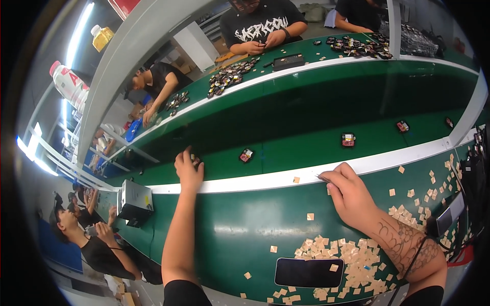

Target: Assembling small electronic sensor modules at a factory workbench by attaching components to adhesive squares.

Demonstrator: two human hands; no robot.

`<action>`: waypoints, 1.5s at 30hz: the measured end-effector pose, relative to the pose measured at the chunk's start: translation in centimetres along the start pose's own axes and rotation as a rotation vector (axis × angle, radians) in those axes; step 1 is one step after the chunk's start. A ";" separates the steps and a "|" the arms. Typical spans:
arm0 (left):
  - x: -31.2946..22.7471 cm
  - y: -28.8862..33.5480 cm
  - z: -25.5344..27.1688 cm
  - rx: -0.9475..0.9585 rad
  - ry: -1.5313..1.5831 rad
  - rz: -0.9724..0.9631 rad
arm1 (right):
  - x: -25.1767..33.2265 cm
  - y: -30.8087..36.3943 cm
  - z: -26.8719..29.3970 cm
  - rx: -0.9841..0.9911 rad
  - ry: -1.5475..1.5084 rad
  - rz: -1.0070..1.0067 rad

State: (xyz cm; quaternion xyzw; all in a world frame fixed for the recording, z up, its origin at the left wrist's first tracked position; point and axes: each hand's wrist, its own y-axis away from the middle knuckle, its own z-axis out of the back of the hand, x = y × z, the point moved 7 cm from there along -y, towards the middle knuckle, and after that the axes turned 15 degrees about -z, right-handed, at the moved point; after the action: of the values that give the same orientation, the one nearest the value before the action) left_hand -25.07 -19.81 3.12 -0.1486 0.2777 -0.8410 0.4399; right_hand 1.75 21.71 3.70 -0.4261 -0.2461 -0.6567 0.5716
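Observation:
My left hand (189, 171) reaches over the green conveyor belt (291, 152), its thumb and fingers around a small black-and-red electronic module (196, 160), partly hidden by the hand. My right hand (349, 191) is closed in a pinch above the white rail (245, 181). Thin metal tips, apparently tweezers (320, 177), stick out from its fingers; the rest is hidden. Left of these tips, a small tan square pad (296, 180) lies on the rail. Along the belt are more open modules, among them one (246, 155) near the middle and another (348, 139) further right.
A phone (309, 272) lies on the green table beside a heap of tan square pads (357, 257). At the left stands a grey metal box (135, 203). Grey frame posts (472, 109) rise at the sides. Co-workers sit beyond the belt, near piled black modules (229, 77).

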 end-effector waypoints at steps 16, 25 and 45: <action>-31.4 2.1 2.4 0.375 0.829 -0.558 | 0.7 0.3 0.4 -0.016 -0.040 0.019; -30.3 3.8 3.1 0.372 0.737 -0.435 | 1.3 0.2 0.6 0.051 0.000 0.031; -30.7 4.2 2.9 0.419 1.058 -0.444 | 2.1 0.7 -1.3 0.303 0.334 -0.015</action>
State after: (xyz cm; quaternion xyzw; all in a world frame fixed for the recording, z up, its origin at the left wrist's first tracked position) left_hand -3.40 2.59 2.81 0.3248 0.2497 -0.9090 0.0764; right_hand 2.08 19.42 4.69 -0.2188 -0.2470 -0.6777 0.6571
